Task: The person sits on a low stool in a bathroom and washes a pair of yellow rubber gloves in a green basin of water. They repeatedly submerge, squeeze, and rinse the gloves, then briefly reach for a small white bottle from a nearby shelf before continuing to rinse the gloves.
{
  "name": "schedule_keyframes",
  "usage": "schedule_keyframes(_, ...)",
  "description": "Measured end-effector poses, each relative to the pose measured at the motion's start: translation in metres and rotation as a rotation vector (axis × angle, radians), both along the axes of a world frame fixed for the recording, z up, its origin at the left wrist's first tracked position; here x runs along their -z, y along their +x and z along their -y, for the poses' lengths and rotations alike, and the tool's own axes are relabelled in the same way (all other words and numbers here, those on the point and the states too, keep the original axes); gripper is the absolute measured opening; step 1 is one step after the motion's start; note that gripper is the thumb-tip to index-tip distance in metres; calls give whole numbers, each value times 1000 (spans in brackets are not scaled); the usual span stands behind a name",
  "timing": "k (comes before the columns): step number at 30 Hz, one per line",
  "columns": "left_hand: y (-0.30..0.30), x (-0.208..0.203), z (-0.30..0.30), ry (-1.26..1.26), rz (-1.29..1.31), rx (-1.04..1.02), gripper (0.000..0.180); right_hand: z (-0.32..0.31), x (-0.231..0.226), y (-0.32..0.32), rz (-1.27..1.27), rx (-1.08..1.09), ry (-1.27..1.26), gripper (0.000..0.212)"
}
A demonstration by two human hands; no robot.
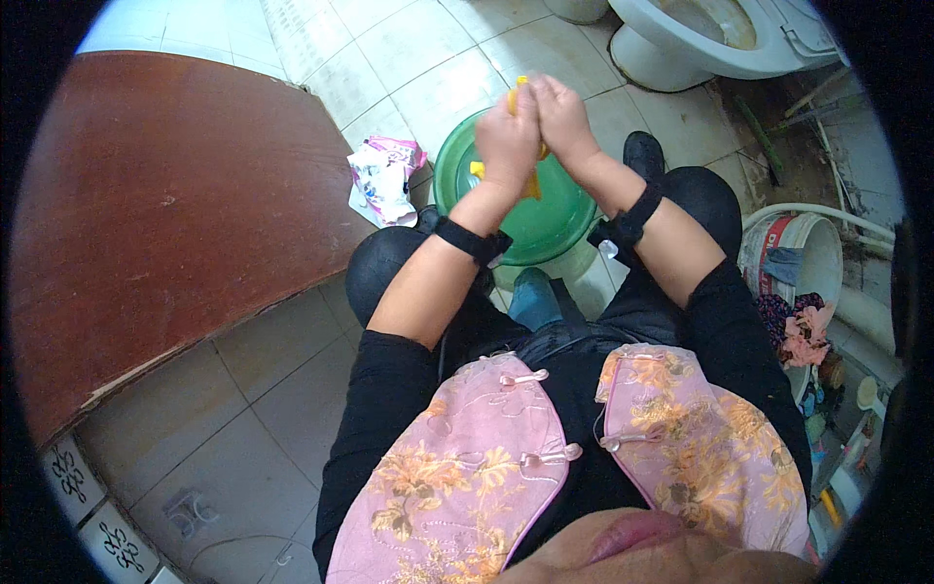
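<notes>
Both my hands are raised over a round green basin (550,226) on the tiled floor, pressed close together. My left hand (508,144) is closed, its fingers slightly smeared by motion. Against it, my right hand (564,119) is closed too. Between and below them shows a bright yellow cloth (532,186), squeezed in both fists. Its bits stick out above the knuckles and at the left wrist, where something pale also shows. Most of the cloth is hidden by the fingers. Black straps circle both wrists.
A crumpled white and pink package (385,185) lies left of the basin, beside a brown wooden door (185,204). A toilet (671,44) stands at the far right. Nearer on the right are a tipped white bucket (817,255) with cloths and a curved white pipe (827,211).
</notes>
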State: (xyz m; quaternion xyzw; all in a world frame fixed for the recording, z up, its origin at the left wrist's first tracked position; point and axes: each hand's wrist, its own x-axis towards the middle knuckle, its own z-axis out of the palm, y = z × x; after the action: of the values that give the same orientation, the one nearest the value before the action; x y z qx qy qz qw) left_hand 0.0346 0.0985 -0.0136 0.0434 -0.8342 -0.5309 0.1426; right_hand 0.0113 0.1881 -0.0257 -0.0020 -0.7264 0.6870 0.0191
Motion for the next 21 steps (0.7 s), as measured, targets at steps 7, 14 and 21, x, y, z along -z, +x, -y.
schedule_keyframes(7, -8, -4, 12, -149, -8, -38, 41, 13, 2, 23, -1, 13, -7, 39)
schedule_keyframes(14, 3, -8, 1, -92, -56, 51, 39, -6, 3, -4, -24, -2, 51, 35)
schedule_keyframes(21, -10, -10, 17, 14, 75, 11, 39, 5, 3, 21, 24, -47, -95, 38)
